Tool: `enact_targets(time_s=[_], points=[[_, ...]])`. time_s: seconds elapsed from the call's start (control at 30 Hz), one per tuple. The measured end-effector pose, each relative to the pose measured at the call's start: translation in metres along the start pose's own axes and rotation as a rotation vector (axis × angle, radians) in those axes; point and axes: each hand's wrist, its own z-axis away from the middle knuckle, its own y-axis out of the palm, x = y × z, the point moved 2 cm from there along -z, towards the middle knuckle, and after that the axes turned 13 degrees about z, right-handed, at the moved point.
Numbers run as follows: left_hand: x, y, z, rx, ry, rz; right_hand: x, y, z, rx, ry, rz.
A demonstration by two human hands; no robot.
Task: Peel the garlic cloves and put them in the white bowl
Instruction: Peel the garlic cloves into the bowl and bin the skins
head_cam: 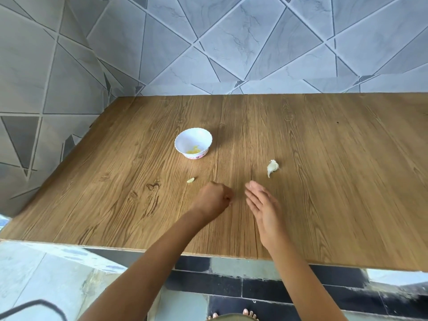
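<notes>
Wooden table [324, 158]; bowl [193, 143]; seemingly garlic [272, 167]

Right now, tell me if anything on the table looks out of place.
Only small things. A pale scrap, peel or a piece of clove, lies loose on the table near the bowl. One unpeeled garlic piece lies apart on the right. Nothing spilled or damaged.

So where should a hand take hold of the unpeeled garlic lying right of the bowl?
Pinch the garlic across its plump upper body, not the thin curved tail pointing toward the person. The right hand, open and nearest, could probably come from above, since it lies flat on the table.
</notes>
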Motion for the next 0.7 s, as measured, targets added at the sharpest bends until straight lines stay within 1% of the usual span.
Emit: enact_targets(time_s=[0.03, 0.1, 0.13, 0.2, 0.27, 0.3, 0.47, 0.53, 0.6, 0.63, 0.7], points=[[-0.002, -0.009, -0.004, -0.029, -0.04, 0.127, 0.001, 0.003, -0.002, 0.023, 0.089, -0.127], [-0.01, -0.025, -0.005, -0.07, -0.052, 0.338, 0.005, 0.01, -0.005, 0.031, 0.255, -0.376], [-0.019, -0.031, -0.003, -0.049, -0.033, 0.372, 0.008, 0.013, -0.006, 0.028, 0.323, -0.479], [-0.041, -0.03, 0.003, 0.014, 0.05, 0.313, 0.01, 0.019, -0.009, 0.022, 0.417, -0.601], [-0.058, -0.021, 0.011, 0.032, 0.105, 0.216, 0.01, 0.024, -0.012, 0.014, 0.461, -0.617], [-0.061, -0.017, 0.014, 0.025, 0.101, 0.181, 0.008, 0.026, -0.014, 0.024, 0.47, -0.623], [-0.059, -0.009, 0.016, -0.04, 0.033, 0.077, 0.002, 0.03, -0.018, 0.034, 0.496, -0.72], [-0.062, -0.012, 0.017, -0.088, -0.024, -0.011, 0.004, 0.031, -0.015, 0.021, 0.503, -0.75], [-0.065, -0.016, 0.016, -0.129, -0.023, -0.095, 0.006, 0.03, -0.013, -0.016, 0.497, -0.752], [-0.064, -0.017, 0.016, -0.131, -0.017, -0.101, 0.007, 0.029, -0.012, -0.035, 0.49, -0.742], [-0.061, -0.02, 0.017, -0.109, -0.01, -0.037, 0.009, 0.029, -0.01, -0.055, 0.469, -0.72]])
